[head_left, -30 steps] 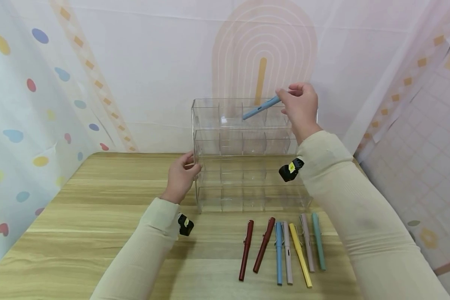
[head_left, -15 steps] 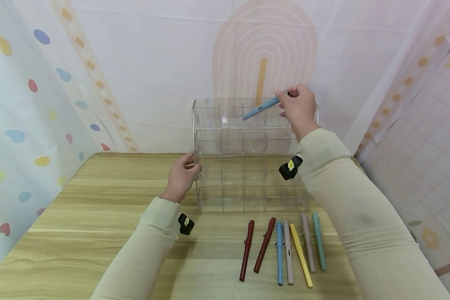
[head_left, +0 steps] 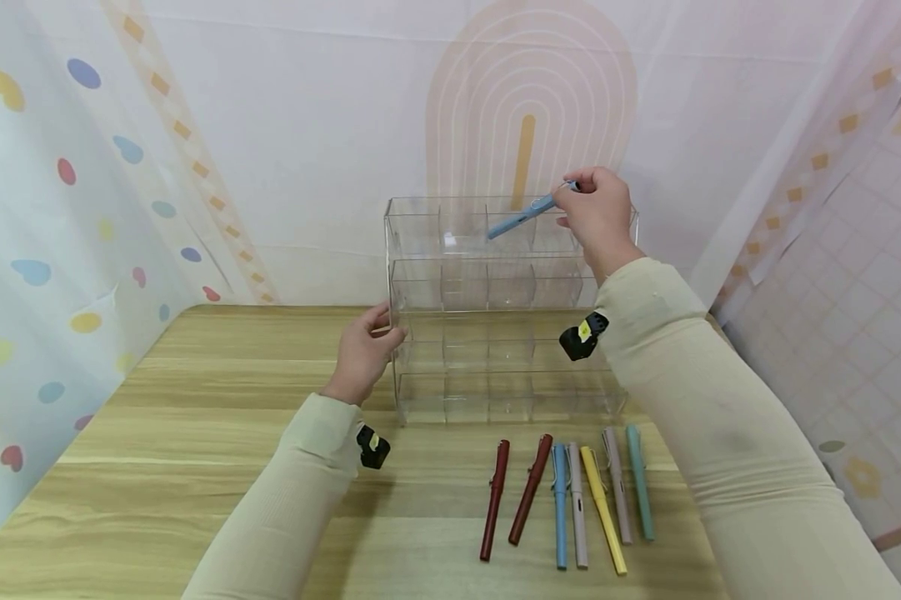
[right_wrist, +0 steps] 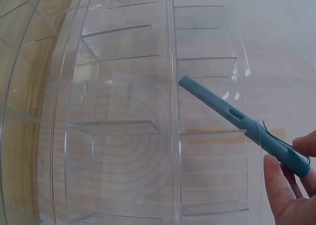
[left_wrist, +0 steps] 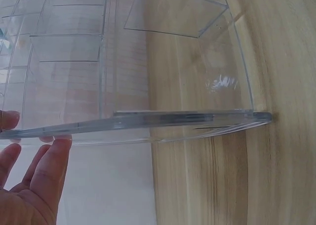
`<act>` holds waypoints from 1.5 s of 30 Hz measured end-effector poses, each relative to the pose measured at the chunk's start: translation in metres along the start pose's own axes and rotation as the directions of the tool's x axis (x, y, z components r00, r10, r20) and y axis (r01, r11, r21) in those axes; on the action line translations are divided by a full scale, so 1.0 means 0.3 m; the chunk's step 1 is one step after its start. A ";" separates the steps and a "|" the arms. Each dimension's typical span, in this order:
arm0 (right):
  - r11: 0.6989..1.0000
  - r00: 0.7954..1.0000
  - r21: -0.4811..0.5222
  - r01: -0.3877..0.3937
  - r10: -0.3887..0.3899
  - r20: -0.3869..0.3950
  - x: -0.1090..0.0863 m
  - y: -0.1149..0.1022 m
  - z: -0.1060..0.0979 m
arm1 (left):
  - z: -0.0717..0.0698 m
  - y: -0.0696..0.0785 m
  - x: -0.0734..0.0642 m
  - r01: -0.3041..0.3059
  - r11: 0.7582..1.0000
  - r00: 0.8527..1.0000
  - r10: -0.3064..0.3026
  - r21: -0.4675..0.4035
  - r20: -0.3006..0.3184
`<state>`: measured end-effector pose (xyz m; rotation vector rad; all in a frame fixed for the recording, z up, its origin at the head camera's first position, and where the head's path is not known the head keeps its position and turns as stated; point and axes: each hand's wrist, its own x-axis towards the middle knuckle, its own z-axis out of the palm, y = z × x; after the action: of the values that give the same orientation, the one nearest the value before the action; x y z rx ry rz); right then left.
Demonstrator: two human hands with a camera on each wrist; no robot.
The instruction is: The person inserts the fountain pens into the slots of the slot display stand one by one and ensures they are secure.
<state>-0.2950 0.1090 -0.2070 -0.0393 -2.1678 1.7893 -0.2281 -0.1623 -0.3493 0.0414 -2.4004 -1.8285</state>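
Note:
My right hand (head_left: 603, 215) pinches a blue pen (head_left: 521, 222) near its clip end, between thumb and fingers. The pen slants down to the left over the top tier of a clear acrylic organizer (head_left: 465, 312). In the right wrist view, its lower tip (right_wrist: 183, 82) overlaps a compartment of that tier. My left hand (head_left: 363, 350) grips the organizer's left side panel, thumb on one face and fingers on the other, as the left wrist view shows on the panel's edge (left_wrist: 182, 119). The organizer stands upright with several divided tiers, and no pens show in its compartments.
Several pens lie in front of the organizer on the wooden table (head_left: 217, 433): two dark red pens (head_left: 493, 500), another blue pen (head_left: 559, 508), two greyish-mauve pens (head_left: 576, 508), a yellow pen (head_left: 604, 512) and a green pen (head_left: 640, 483). A patterned curtain (head_left: 307, 125) hangs behind.
My right hand has turned slightly, so more of the pen's clip and cap end shows. The pen stays over the top tier, and my left hand keeps its place on the organizer.

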 end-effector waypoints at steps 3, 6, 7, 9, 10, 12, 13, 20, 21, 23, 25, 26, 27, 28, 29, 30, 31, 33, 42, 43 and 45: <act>1.000 1.000 -0.002 0.000 0.000 -0.003 0.001 -0.002 0.002 | 0.000 0.000 0.000 0.008 1.000 1.000 -0.008 0.001 -0.001; 1.000 1.000 -0.004 0.007 -0.007 -0.006 0.001 -0.003 0.002 | -0.001 0.001 -0.001 0.012 1.000 1.000 -0.012 0.005 0.000; 1.000 1.000 -0.004 0.009 -0.009 -0.007 0.000 -0.003 0.002 | -0.001 0.001 -0.001 0.013 1.000 1.000 -0.013 0.007 -0.001; 1.000 1.000 -0.008 0.016 -0.016 -0.008 -0.001 -0.003 0.000 | 0.000 0.002 0.000 0.015 1.000 1.000 -0.015 0.008 0.000; 1.000 1.000 -0.009 0.019 -0.019 -0.008 -0.001 -0.002 -0.001 | 0.001 0.002 0.000 0.015 1.000 1.000 -0.015 0.006 0.001; 1.000 1.000 -0.013 0.019 -0.020 -0.010 -0.002 -0.002 -0.004 | 0.003 0.004 0.001 0.014 1.000 1.000 -0.014 0.002 0.004; 1.000 1.000 -0.013 0.016 -0.016 -0.011 -0.002 -0.002 -0.005 | 0.005 0.005 0.002 0.015 1.000 1.000 -0.015 -0.002 0.006; 1.000 1.000 -0.010 -0.002 0.002 -0.014 0.003 0.002 -0.009 | 0.012 0.005 0.009 0.019 1.000 1.000 -0.018 -0.023 0.020; 1.000 1.000 -0.006 -0.004 0.004 -0.013 0.002 0.001 -0.010 | 0.012 0.005 0.009 0.020 0.999 1.000 -0.019 -0.026 0.021; 1.000 1.000 0.004 -0.004 0.005 -0.007 -0.001 0.000 -0.013 | 0.012 0.003 0.009 0.023 0.999 1.000 -0.023 -0.028 0.022; 1.000 1.000 0.010 -0.006 0.006 0.002 -0.007 -0.005 -0.022 | 0.012 0.004 0.009 0.024 0.999 0.999 -0.023 -0.030 0.022; 1.000 1.000 0.012 -0.002 0.002 0.006 -0.012 -0.007 -0.028 | 0.012 0.004 0.008 0.025 0.999 0.999 -0.024 -0.033 0.022; 1.000 1.000 0.013 0.000 0.000 0.008 -0.016 -0.010 -0.036 | 0.011 0.005 0.008 0.024 0.999 0.999 -0.023 -0.033 0.022; 1.000 1.000 0.017 -0.002 0.002 0.009 -0.021 -0.013 -0.045 | 0.011 0.005 0.009 0.023 0.999 1.000 -0.022 -0.035 0.022; 1.000 1.000 0.014 0.001 -0.001 0.009 -0.027 -0.016 -0.055 | 0.010 0.005 0.008 0.022 0.999 1.000 -0.021 -0.037 0.021; 1.000 1.000 0.009 0.004 -0.004 0.006 -0.033 -0.018 -0.067 | 0.009 0.005 0.008 0.021 0.999 1.000 -0.020 -0.042 0.021; 1.000 1.000 0.008 0.007 -0.007 0.000 -0.039 -0.020 -0.079 | 0.007 0.004 0.009 0.022 0.999 1.000 -0.021 -0.044 0.021; 1.000 1.000 0.008 0.008 -0.007 -0.010 -0.050 -0.019 -0.106 | 0.003 0.001 0.009 0.021 0.999 1.000 -0.020 -0.045 0.020; 1.000 1.000 -0.016 -0.010 0.009 -0.028 -0.101 0.050 -0.242 | -0.022 -0.015 0.001 0.028 0.999 1.000 -0.028 -0.035 0.012; 1.000 1.000 -0.021 -0.011 0.010 -0.026 -0.108 0.062 -0.257 | -0.025 -0.016 0.000 0.029 0.999 1.000 -0.028 -0.039 0.010; 1.000 1.000 -0.025 -0.010 0.009 -0.025 -0.121 0.089 -0.287 | -0.029 -0.018 0.000 0.028 0.999 1.000 -0.028 -0.039 0.005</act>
<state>-0.2426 0.1882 -0.2274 -0.0771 -2.1765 1.7571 -0.2274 -0.1720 -0.3521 0.0670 -2.3783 -1.8889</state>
